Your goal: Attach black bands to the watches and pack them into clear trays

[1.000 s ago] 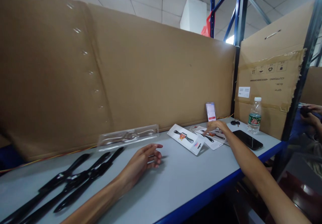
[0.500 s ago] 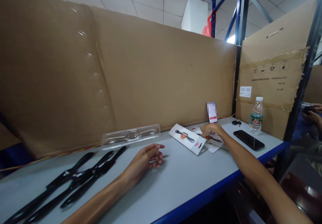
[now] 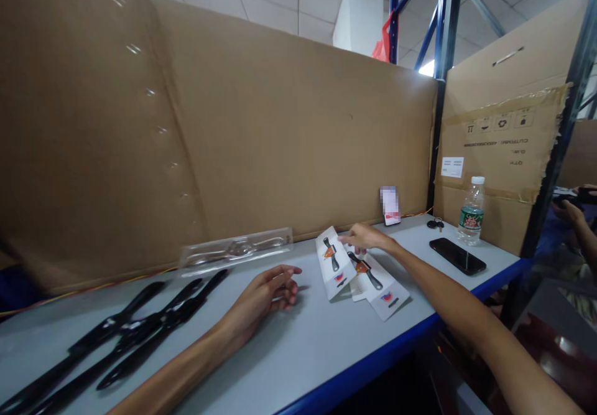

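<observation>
My left hand (image 3: 270, 293) rests over the grey table with its fingers loosely curled and apart, holding nothing. Between my hands lie printed white cards: the left card (image 3: 332, 265) is turned nearly upright in view, and the right card (image 3: 380, 284) slants beside it. Both show a black-handled tool with an orange part. My right hand (image 3: 366, 237) is at the top of these cards, index finger stretched out to the left card's edge. Several black two-handled tools (image 3: 163, 321) lie left of my left hand. Behind them is a clear plastic blister shell (image 3: 237, 250).
A phone (image 3: 390, 205) leans on the cardboard wall (image 3: 280, 135). At the right are keys (image 3: 435, 223), a black phone (image 3: 457, 256) and a water bottle (image 3: 472, 213). Another person's hand (image 3: 571, 213) shows at the far right, beyond the blue table edge (image 3: 354, 368).
My right hand has moved left. The left card has turned steeper, and the right card has come out further towards the table's front edge. My left hand has hardly moved.
</observation>
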A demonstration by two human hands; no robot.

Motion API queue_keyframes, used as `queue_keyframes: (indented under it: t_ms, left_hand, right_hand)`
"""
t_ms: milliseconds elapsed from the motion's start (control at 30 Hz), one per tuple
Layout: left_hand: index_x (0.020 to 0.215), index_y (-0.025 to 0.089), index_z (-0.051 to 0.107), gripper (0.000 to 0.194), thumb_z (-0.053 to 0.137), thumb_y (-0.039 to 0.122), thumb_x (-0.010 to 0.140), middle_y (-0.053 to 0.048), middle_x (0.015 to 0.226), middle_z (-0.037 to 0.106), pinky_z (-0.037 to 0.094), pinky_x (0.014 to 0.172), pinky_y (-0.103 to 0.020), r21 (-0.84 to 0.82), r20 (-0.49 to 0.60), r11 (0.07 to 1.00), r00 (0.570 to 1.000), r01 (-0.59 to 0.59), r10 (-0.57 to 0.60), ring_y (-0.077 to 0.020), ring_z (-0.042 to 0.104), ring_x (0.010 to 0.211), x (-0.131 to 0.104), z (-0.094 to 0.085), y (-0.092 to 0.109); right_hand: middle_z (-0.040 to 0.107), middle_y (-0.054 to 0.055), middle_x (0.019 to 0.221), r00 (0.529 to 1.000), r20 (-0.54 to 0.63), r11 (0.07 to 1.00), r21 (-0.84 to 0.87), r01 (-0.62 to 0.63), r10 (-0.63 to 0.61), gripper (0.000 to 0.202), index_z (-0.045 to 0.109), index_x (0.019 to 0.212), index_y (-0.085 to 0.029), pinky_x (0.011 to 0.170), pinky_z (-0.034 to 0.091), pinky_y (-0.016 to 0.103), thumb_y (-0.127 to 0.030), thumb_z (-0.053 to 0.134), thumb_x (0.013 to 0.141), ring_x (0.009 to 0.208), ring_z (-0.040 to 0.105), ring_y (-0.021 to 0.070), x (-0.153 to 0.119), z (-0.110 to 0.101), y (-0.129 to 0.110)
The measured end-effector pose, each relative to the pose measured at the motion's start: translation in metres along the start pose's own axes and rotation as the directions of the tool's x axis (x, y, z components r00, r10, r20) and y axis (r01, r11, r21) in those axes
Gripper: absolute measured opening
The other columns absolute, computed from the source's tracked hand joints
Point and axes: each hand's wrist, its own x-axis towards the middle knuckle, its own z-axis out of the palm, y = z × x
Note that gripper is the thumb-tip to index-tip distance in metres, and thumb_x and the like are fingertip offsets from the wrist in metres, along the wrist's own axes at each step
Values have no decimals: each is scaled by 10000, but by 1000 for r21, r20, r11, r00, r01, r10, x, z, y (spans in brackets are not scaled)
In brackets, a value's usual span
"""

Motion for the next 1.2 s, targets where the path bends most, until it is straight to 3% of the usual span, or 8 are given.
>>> queue_keyframes:
  t_ms: [133, 400, 500, 633, 733, 833, 1067, 1200]
  left_hand:
    - [1051, 146, 593, 523, 748, 495, 693, -5, 682, 609, 441, 578, -272, 9, 4, 1000, 1000, -4, 4, -147, 560, 617, 1, -1, -1]
    - [1026, 145, 609, 515, 755, 499, 682, -8, 667, 609, 430, 560, -271, 15, -5, 1000, 1000, -22, 22, -148, 560, 603, 2, 0, -1]
    - [1017, 147, 613, 503, 756, 488, 676, -3, 664, 608, 431, 561, -271, 6, -18, 1000, 999, -27, 27, -145, 561, 601, 1, 1, 0]
    - [984, 145, 621, 481, 767, 466, 657, -1, 654, 605, 429, 558, -269, -17, -37, 999, 999, -32, 31, -143, 559, 591, -1, 2, 3]
    - [960, 147, 621, 448, 761, 454, 665, -2, 645, 604, 427, 554, -270, -24, -28, 999, 999, -35, 34, -146, 561, 584, -2, 3, 5]
    - [949, 147, 616, 424, 748, 449, 682, -3, 638, 602, 421, 550, -268, -22, -20, 999, 999, -37, 37, -145, 559, 578, -2, 4, 6]
    - [931, 146, 603, 370, 707, 430, 716, -5, 633, 596, 411, 542, -264, -23, -8, 999, 999, -40, 40, -137, 554, 558, -1, 5, 5]
    - [935, 149, 586, 334, 678, 404, 739, -1, 632, 595, 403, 531, -257, -27, 0, 998, 999, -48, 48, -130, 551, 542, -1, 5, 5]
  right_hand:
    - [669, 33, 599, 998, 12, 989, 137, -58, 56, 510, 676, 671, -143, 458, 402, 194, -638, 641, 786, 499, 596, 129, 4, 27, -15]
    - [609, -16, 571, 997, -27, 914, 402, -57, 74, 246, 657, 675, -157, 468, 360, 194, -380, 743, 735, 507, 547, 108, 6, 42, -25]
    - [617, -25, 632, 998, -59, 869, 492, 58, -33, 160, 658, 726, -149, 488, 348, 190, -300, 702, 752, 540, 533, 94, 9, 33, -22]
    - [609, -21, 696, 967, -195, 951, 231, 207, -163, 168, 671, 767, -132, 523, 310, 198, -298, 659, 783, 606, 487, 89, 5, -13, 4]
    - [609, -13, 729, 969, -233, 990, 99, 104, -79, 159, 678, 786, -133, 565, 318, 205, -262, 591, 817, 667, 504, 107, -2, -52, 37]
    - [592, -9, 660, 973, -222, 998, 35, -57, 64, 95, 672, 715, -120, 564, 328, 219, -195, 631, 757, 643, 517, 125, -6, -71, 68]
    - [692, 49, 724, 938, -116, 943, -33, -332, 326, 131, 728, 865, -114, 597, 452, 230, -196, 702, 766, 596, 622, 140, -11, -61, 100]
    - [725, 184, 954, 893, -290, 913, -121, -391, 344, 195, 737, 964, -97, 721, 483, 299, -208, 654, 826, 856, 701, 253, -11, -63, 83]
